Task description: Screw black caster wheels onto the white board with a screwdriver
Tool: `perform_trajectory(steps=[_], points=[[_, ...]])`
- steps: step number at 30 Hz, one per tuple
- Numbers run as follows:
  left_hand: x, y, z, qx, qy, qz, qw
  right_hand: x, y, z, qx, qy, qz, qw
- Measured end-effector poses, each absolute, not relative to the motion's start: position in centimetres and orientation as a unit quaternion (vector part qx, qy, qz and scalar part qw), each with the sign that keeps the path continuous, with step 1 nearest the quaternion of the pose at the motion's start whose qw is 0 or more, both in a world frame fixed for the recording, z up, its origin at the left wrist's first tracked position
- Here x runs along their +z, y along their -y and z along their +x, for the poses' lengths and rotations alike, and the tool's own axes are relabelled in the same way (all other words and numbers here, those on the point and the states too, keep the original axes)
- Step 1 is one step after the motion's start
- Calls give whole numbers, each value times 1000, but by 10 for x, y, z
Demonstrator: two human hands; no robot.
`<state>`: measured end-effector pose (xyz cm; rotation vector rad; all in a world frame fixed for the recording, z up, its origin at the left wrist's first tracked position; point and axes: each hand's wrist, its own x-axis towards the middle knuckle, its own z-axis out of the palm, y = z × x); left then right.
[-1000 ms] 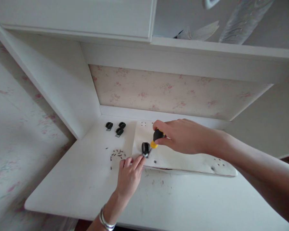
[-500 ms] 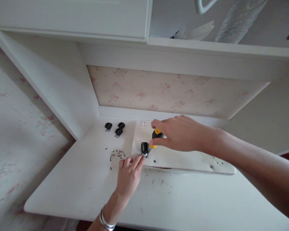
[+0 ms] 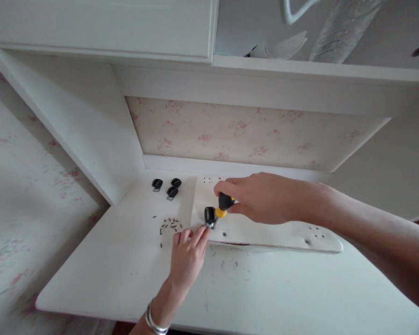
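My right hand is closed around the black and yellow handle of a short screwdriver, its shaft angled down to the metal plate of a black caster wheel. That caster sits at the left end of a white board, which has several small holes. From the front, my left hand steadies the caster, fingertips pressed at its plate; the thumb is hidden. The screw under the screwdriver tip is too small to make out.
On the white desk left of the board lie three more black casters. Several small dark screws are scattered in front of them. A shelf with a plastic bottle overhangs the back, and a side panel stands left.
My right hand has shifted slightly and changed its hold on the screwdriver, with more of the black handle showing. My left hand and the caster stay in place.
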<state>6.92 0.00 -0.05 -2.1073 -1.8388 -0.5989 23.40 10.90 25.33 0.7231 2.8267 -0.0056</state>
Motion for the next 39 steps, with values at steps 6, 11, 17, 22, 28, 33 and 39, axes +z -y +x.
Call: perform_trajectory(steps=[6, 11, 17, 22, 28, 33, 39], points=[[0, 0, 69, -212, 635, -730, 139, 252, -110, 230, 93, -941, 306, 106], [-1, -1, 69, -215, 634, -729, 139, 252, -115, 238, -15, -962, 250, 112], [-3, 0, 69, -214, 634, -731, 135, 251, -114, 231, 113, -941, 298, 112], [-3, 0, 69, -216, 634, -730, 133, 253, -117, 237, -8, -960, 256, 115], [-3, 0, 69, -212, 637, -730, 130, 249, -117, 233, 93, -947, 276, 134], [-3, 0, 69, -212, 636, -730, 133, 248, -118, 232, 14, -955, 284, 87], [-3, 0, 69, -216, 634, -731, 129, 248, -119, 232, 63, -957, 259, 117]])
